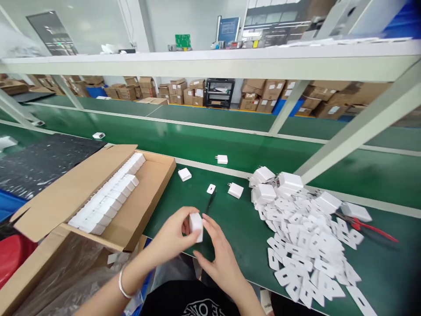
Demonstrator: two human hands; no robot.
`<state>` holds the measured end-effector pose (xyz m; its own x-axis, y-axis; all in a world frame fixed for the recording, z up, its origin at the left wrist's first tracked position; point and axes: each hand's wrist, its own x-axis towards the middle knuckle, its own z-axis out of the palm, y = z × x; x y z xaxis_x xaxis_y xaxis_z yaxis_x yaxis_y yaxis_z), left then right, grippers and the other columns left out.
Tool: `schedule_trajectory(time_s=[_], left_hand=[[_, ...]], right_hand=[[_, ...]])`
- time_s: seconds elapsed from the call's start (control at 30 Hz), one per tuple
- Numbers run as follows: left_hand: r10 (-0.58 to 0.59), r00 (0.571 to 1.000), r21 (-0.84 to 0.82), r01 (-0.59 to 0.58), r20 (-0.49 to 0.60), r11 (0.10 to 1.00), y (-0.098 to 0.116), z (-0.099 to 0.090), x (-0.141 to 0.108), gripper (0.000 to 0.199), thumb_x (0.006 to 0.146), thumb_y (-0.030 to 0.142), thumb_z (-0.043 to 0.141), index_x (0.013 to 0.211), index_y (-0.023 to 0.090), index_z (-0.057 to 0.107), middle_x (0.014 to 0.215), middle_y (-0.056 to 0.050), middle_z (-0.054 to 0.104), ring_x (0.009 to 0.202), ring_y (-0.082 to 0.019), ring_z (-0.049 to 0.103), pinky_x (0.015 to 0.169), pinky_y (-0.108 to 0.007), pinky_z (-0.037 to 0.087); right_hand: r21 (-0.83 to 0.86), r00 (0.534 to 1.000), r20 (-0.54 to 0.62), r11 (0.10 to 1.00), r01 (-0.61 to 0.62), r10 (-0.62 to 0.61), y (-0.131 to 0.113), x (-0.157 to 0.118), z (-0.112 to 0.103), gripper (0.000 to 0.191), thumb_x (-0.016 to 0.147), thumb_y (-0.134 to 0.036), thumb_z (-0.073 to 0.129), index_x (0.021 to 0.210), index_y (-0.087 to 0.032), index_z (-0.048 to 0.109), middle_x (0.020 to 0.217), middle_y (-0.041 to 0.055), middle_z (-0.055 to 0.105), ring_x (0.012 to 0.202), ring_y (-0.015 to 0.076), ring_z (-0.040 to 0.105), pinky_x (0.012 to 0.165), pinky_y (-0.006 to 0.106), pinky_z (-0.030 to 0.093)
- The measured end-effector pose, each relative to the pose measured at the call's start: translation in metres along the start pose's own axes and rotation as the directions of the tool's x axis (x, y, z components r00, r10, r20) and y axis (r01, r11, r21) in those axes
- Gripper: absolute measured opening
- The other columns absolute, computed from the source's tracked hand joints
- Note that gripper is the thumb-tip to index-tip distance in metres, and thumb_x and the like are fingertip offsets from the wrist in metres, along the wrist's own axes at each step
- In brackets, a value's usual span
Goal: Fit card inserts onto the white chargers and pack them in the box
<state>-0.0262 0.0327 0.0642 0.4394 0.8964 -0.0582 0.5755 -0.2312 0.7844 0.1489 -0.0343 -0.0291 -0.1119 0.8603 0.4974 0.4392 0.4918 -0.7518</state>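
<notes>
White charger block held above the green bench

The person's left hand (pixel 179 235) pinches a white charger block (pixel 196 227) between thumb and fingers, near the bench's (pixel 237 237) front edge. The right hand (pixel 217 256), thumb and fingers spread apart, has fingertips beside the block. Left of them, an open cardboard box (pixel 149 184) holds rows of white chargers (pixel 112 199); a heap of white plates (pixel 305 245) lies right.

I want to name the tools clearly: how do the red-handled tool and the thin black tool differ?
The red-handled tool has bright grips; the black tool is dark.
The red-handled tool's metal end meets the pile of white plates; the black tool lies beside one small slotted plate.
The red-handled tool looks bulkier, the black tool slimmer.
Neither is held.
</notes>
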Motion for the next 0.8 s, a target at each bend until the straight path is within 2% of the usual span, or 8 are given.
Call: schedule_trajectory(time_s=[0.07,0.13,0.2,0.33,0.47,0.53,0.63,0.8], left_hand=[[-0.032,0.996,0.069,0.038,-0.083,0.997,-0.012,-0.036,0.015,0.039,0.090,0.037,0.063,0.125,0.021,0.055,0.103,-0.006,0.068,0.082,-0.019,0.068,0.076,-0.033,0.056],[-0.057,0.957,0.282,0.140,-0.284,0.949,-0.030,-0.077,0.038,0.046,0.090,0.047,0.063,0.125,0.020,0.052,0.106,-0.007,0.070,0.087,-0.022,0.070,0.078,-0.034,0.056],[-0.055,0.887,0.572,0.341,-0.458,0.746,-0.051,-0.116,0.063,0.056,0.092,0.055,0.058,0.131,0.017,0.049,0.109,-0.011,0.071,0.091,-0.026,0.070,0.080,-0.036,0.055],[0.003,0.873,0.715,0.399,-0.489,0.574,-0.090,-0.170,0.097,0.053,0.092,0.044,0.055,0.137,0.016,0.057,0.130,-0.020,0.065,0.127,-0.043,0.054,0.108,-0.055,0.041],[0.006,0.874,0.774,0.426,-0.485,0.469,-0.120,-0.189,0.100,0.042,0.092,0.040,0.056,0.122,0.014,0.071,0.141,-0.027,0.054,0.136,-0.051,0.041,0.111,-0.064,0.030],[0.000,0.860,0.792,0.469,-0.510,0.391,-0.133,-0.193,0.097,0.047,0.096,0.043,0.053,0.126,0.011,0.069,0.151,-0.029,0.043,0.139,-0.054,0.036,0.109,-0.067,0.030],[-0.043,0.859,0.817,0.499,-0.510,0.290,-0.144,-0.198,0.093,0.053,0.101,0.046,0.045,0.134,0.008,0.064,0.146,-0.030,0.045,0.134,-0.054,0.041,0.104,-0.067,0.035],[-0.107,0.881,0.841,0.473,-0.461,0.265,-0.145,-0.207,0.089,0.052,0.104,0.047,0.040,0.136,0.012,0.062,0.142,-0.027,0.050,0.133,-0.048,0.046,0.103,-0.061,0.040]], right_hand=[[-0.081,0.997,0.034,0.995,-0.064,0.067,0.005,-0.004,0.003,0.077,0.100,-0.024,0.062,0.166,-0.031,0.024,0.165,0.0125,0.039,0.152,0.0295,0.042,0.117,0.050,0.050],[-0.191,0.990,-0.026,0.972,-0.138,0.136,0.018,-0.012,0.005,0.062,0.103,-0.028,0.057,0.161,-0.031,0.035,0.165,0.0120,0.039,0.151,0.0315,0.042,0.115,0.054,0.050],[-0.304,0.972,-0.146,0.927,-0.221,0.184,0.035,-0.021,0.003,0.045,0.104,-0.032,0.054,0.149,-0.028,0.050,0.160,0.0137,0.042,0.147,0.0353,0.044,0.113,0.060,0.050],[-0.491,0.912,-0.354,0.789,-0.369,0.207,0.066,-0.039,-0.016,0.035,0.104,-0.039,0.049,0.129,-0.019,0.063,0.149,0.0202,0.050,0.145,0.0441,0.042,0.110,0.069,0.046],[-0.600,0.875,-0.429,0.653,-0.462,0.224,0.077,-0.054,-0.033,0.041,0.104,-0.043,0.043,0.125,-0.015,0.065,0.145,0.0238,0.051,0.143,0.0480,0.043,0.109,0.072,0.044],[-0.612,0.868,-0.431,0.627,-0.483,0.248,0.077,-0.057,-0.033,0.044,0.104,-0.044,0.043,0.127,-0.013,0.064,0.143,0.0251,0.052,0.139,0.0483,0.047,0.107,0.071,0.046],[-0.573,0.870,-0.402,0.663,-0.482,0.285,0.076,-0.055,-0.024,0.044,0.104,-0.044,0.046,0.132,-0.013,0.062,0.144,0.0243,0.053,0.137,0.0461,0.051,0.107,0.067,0.049],[-0.442,0.919,-0.282,0.813,-0.379,0.275,0.069,-0.042,-0.012,0.033,0.105,-0.035,0.051,0.134,-0.022,0.059,0.154,0.0160,0.050,0.141,0.0355,0.053,0.108,0.056,0.056]])
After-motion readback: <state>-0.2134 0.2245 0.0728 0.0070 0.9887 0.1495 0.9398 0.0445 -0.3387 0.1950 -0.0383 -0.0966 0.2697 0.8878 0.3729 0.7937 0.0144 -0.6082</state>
